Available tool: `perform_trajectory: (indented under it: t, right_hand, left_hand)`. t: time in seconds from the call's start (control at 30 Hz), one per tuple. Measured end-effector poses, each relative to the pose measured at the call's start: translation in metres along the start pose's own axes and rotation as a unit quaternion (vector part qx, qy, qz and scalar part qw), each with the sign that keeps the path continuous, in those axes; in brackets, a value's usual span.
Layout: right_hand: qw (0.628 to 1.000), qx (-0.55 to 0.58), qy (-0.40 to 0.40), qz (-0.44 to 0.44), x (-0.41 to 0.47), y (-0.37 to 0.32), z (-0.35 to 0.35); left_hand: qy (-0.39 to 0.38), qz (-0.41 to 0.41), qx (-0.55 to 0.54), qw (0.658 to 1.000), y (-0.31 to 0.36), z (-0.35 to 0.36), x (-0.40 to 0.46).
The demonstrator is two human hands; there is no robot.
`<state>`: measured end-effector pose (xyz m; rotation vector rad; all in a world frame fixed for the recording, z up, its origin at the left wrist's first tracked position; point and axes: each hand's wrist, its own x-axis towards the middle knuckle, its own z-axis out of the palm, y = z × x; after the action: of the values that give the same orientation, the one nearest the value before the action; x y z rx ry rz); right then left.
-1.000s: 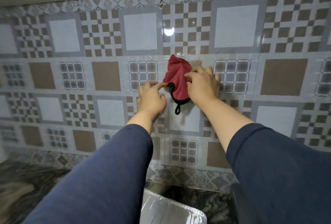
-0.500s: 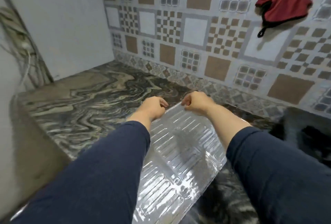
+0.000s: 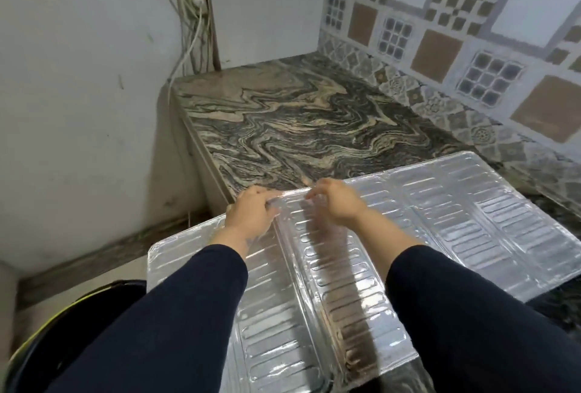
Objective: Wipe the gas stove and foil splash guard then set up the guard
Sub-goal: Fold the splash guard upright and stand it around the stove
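The foil splash guard is a shiny ribbed sheet with several folded panels, spread wide over the near end of the marbled counter. My left hand pinches its far edge at a fold. My right hand grips the same edge just to the right. The panels slope down toward me between my dark blue sleeves. Neither the gas stove nor the red cloth is in view.
Patterned tiles cover the wall at the right. A white wall with a power strip and cables stands at the left. A dark round bin with a yellow rim sits on the floor at lower left.
One second ago both hands were at the red cloth on the tiled wall. They then dropped to the foil guard's edge, and it is now unfolded wider, with a panel out to the right.
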<state>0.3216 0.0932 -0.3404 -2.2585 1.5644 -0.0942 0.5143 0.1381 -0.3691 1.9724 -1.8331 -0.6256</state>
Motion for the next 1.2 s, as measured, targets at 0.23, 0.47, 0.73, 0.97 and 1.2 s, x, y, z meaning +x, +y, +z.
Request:
perform_trajectory:
  t: [0.23,0.47,0.73,0.97,1.2]
  right_hand:
    - [1.000,0.022,-0.009,0.003,0.035,0.010,0.006]
    - [0.999,0.013,-0.010,-0.029,0.046,0.017,0.003]
    - [0.993,0.090,0.054,-0.047,0.040,0.004,-0.039]
    - [0.980,0.071,0.171,-0.078,0.010,-0.030,-0.112]
    - [0.961,0.053,0.250,-0.109,-0.019,-0.055,-0.176]
  left_hand:
    - [-0.026,-0.006,0.028,0.999,0.008,0.017,0.017]
    - [-0.042,0.005,0.027,0.999,0.009,0.019,0.026]
    - [-0.051,0.072,-0.017,0.996,0.038,-0.037,0.036]
    - [0.047,0.153,-0.014,0.987,0.074,-0.107,0.021]
    - [0.176,0.239,0.022,0.955,0.092,-0.175,0.007]
